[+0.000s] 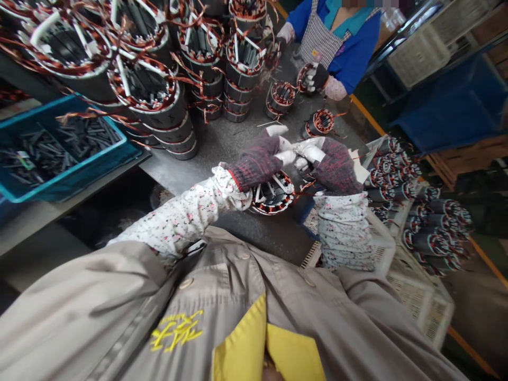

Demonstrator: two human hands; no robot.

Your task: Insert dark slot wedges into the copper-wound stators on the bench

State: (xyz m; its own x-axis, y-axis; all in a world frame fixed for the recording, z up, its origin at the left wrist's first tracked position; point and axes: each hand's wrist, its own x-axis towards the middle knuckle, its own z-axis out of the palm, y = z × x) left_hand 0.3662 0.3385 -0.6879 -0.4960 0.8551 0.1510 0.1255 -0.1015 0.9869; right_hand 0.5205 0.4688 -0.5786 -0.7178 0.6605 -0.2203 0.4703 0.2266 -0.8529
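Observation:
My left hand (pixel 256 161) and my right hand (pixel 335 166) wear red-and-black knit gloves with white-wrapped fingers. Their fingertips meet over a white strip (pixel 310 152), which seems pinched between them, though the fingers partly hide it. Directly below my left hand lies a copper-wound motor stator (pixel 273 193) with white pieces in its slots, partly covered by my glove. Floral sleeve covers run along both forearms. A thin wire (pixel 272 124) lies on the grey metal workbench (pixel 234 143) beyond my hands.
Stacked wound stators (pixel 146 90) fill the bench's far left. A blue crate (pixel 59 151) holds dark sticks. A co-worker's gloved hand (pixel 313 78) holds a stator across the bench. Two small stators (pixel 281 99) stand nearby. A white crate (pixel 416 296) of stators sits right, beside a blue bin (pixel 448 100).

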